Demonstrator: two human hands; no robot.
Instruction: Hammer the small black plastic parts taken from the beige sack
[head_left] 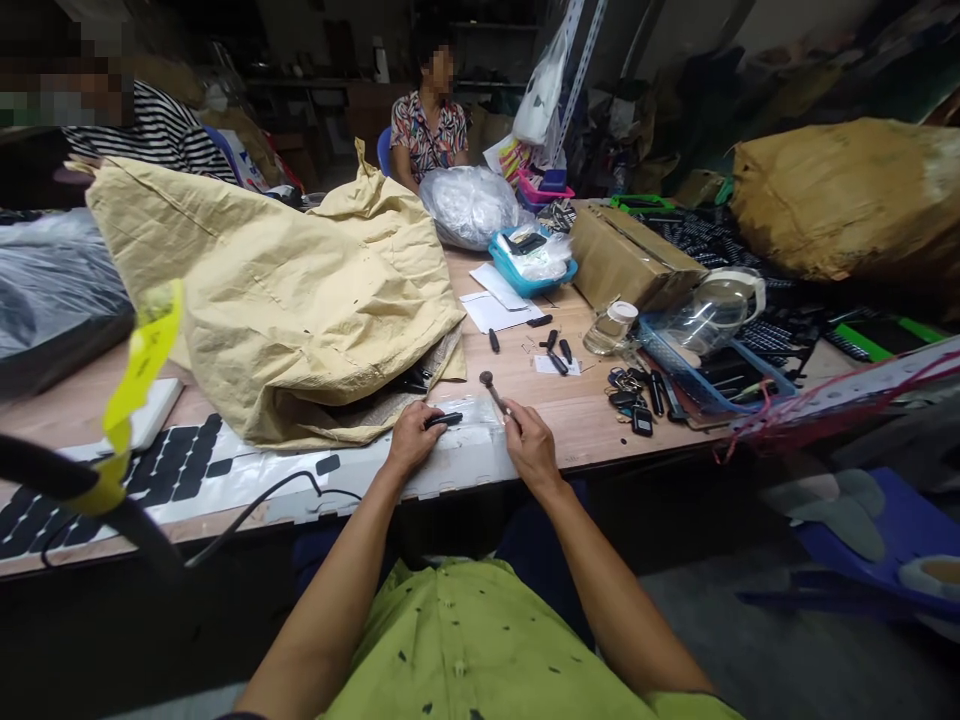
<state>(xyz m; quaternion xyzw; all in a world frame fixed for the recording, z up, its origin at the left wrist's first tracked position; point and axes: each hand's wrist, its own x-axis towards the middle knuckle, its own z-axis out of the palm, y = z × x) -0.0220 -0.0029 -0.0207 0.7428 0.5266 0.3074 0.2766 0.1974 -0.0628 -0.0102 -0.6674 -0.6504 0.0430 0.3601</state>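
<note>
While my left hand (411, 440), fingers closed, grips a black piece (448, 420) at the near edge of the table (600, 440), seemingly to steady it, my right hand (532, 447) wraps its fingers round a hammer's (493, 395) handle, probably leaving the head free.

Key fobs (641, 421) lie right of both hands (531, 445)

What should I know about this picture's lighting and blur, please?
Head view: the table is lit, the background dim. Head view: the yellow tag is blurred, the left hand and right hand sharper. Head view: the clear bag shows highlights.
</note>
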